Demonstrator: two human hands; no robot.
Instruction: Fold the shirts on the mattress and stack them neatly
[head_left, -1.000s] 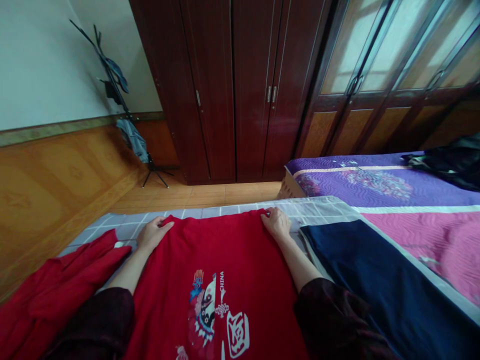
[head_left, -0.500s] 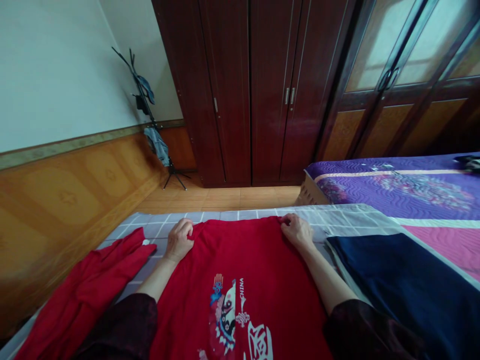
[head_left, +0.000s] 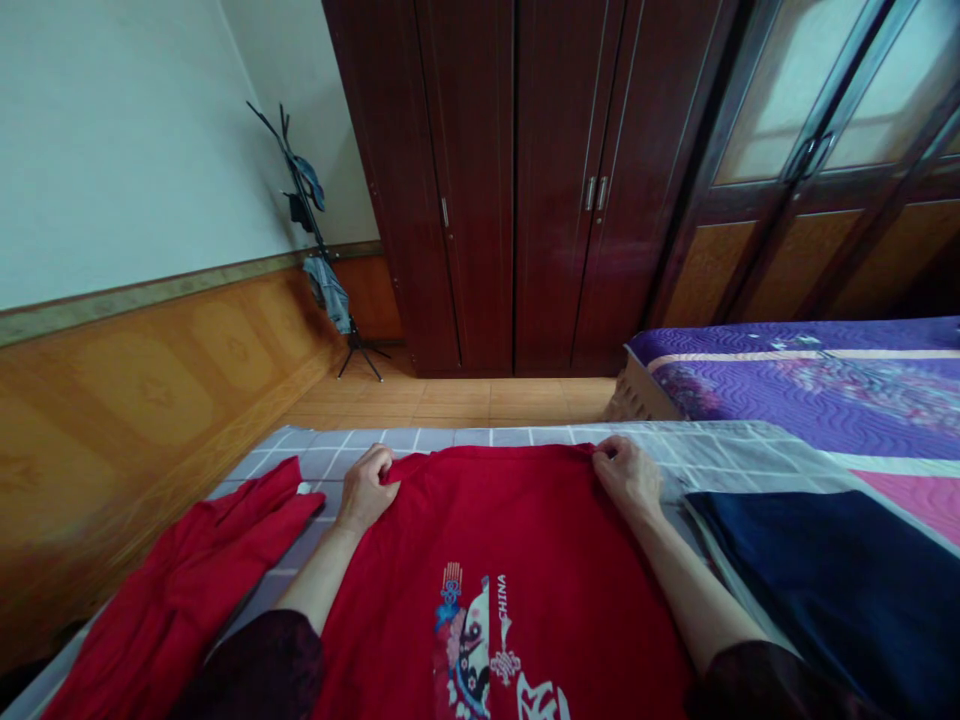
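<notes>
A red T-shirt (head_left: 585,570) with a colourful mask print and white lettering lies spread in front of me. My left hand (head_left: 367,487) pinches its far left corner. At the far right corner, my right hand (head_left: 628,478) grips the cloth between thumb and fingers. The shirt's far edge runs fairly straight between both hands, and its near part goes out of view at the bottom. Left of my left forearm lies another red garment (head_left: 187,570) with a small white tag. Folded dark blue cloth (head_left: 832,560) rests to the right of my right forearm.
Everything lies on a grey checked bedcover (head_left: 705,450). A second bed with a purple floral cover (head_left: 750,380) stands to the right. Beyond are a dark red wardrobe (head_left: 555,250), a coat stand (head_left: 311,210) with clothing, and a tiled floor (head_left: 465,400).
The view has shifted slightly, so the room appears further right. My right hand is a little further from my left, and the shirt's far edge looks wider. Both hands keep their hold.
</notes>
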